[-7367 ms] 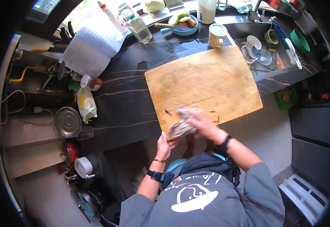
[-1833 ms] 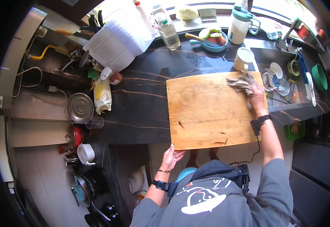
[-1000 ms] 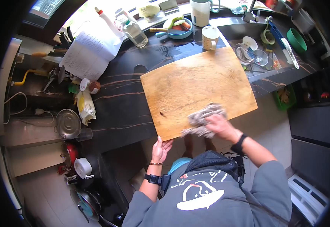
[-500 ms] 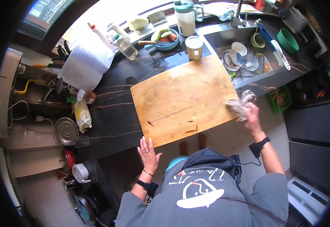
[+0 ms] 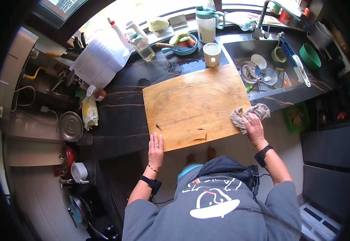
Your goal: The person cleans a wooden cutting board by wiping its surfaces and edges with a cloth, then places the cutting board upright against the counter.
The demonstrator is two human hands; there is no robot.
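A large wooden cutting board lies on the dark counter, its near edge jutting past the counter's front. My left hand rests with straight fingers on the board's near left corner, holding nothing. In my right hand is a crumpled grey cloth, gripped at the board's right edge. Part of the cloth lies on the wood and part hangs beyond it. Several dark marks show along the board's near side.
Behind the board stand a beige mug, a blue pan with vegetables, a clear bottle and a pitcher. The sink at the right holds dishes. A pot lid lies at the left.
My right hand has moved the cloth slightly left and down, further onto the board's right edge. My left hand's fingers have slid up onto the near left corner. The view has shifted slightly.
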